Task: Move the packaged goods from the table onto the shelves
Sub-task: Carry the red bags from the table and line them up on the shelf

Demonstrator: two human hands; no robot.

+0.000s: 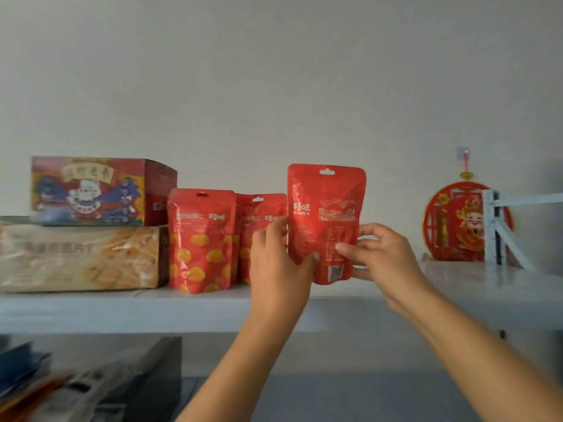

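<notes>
A red snack pouch [326,208] is held upright just above the white shelf [182,312], its printed back toward me. My left hand [278,269] grips its lower left edge, thumb on the back and fingers behind. My right hand [380,254] pinches its lower right edge. Two more red pouches with yellow spots stand on the shelf to the left: one [201,239] in full view, the other [259,226] partly hidden behind my left hand.
At the shelf's left end a colourful red box [100,190] sits on a long tan package [79,257]. A red round wall ornament [463,220] and a white bracket [499,229] stand at the right. Blurred items lie on a lower level at bottom left [61,385].
</notes>
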